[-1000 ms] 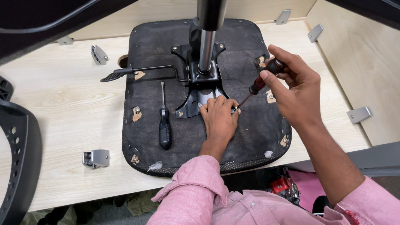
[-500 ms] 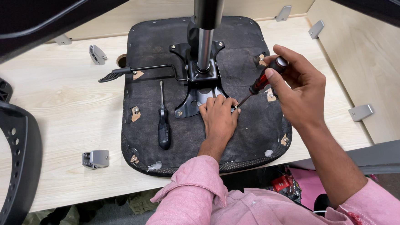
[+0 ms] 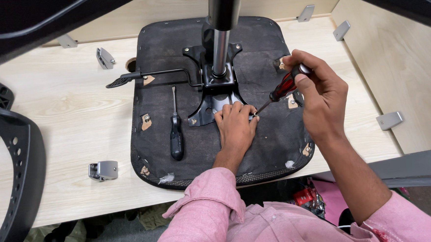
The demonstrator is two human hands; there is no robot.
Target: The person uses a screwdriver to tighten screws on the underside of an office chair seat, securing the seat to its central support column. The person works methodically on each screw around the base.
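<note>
An upturned black chair seat lies on a pale wooden table, with a metal mounting plate and a gas cylinder standing up from its middle. My right hand grips a red-and-black screwdriver, its tip angled down to a screw at the plate's right corner. My left hand rests flat on the seat, fingertips pinched at that same screw beside the tip. A second, black-handled screwdriver lies loose on the seat to the left.
A black lever sticks out left from the plate. Grey metal brackets lie on the table. A black plastic chair back sits at the left edge. A wooden side panel rises at the right.
My right hand and the screwdriver handle have shifted slightly; the tip stays at the screw. My left hand has not moved.
</note>
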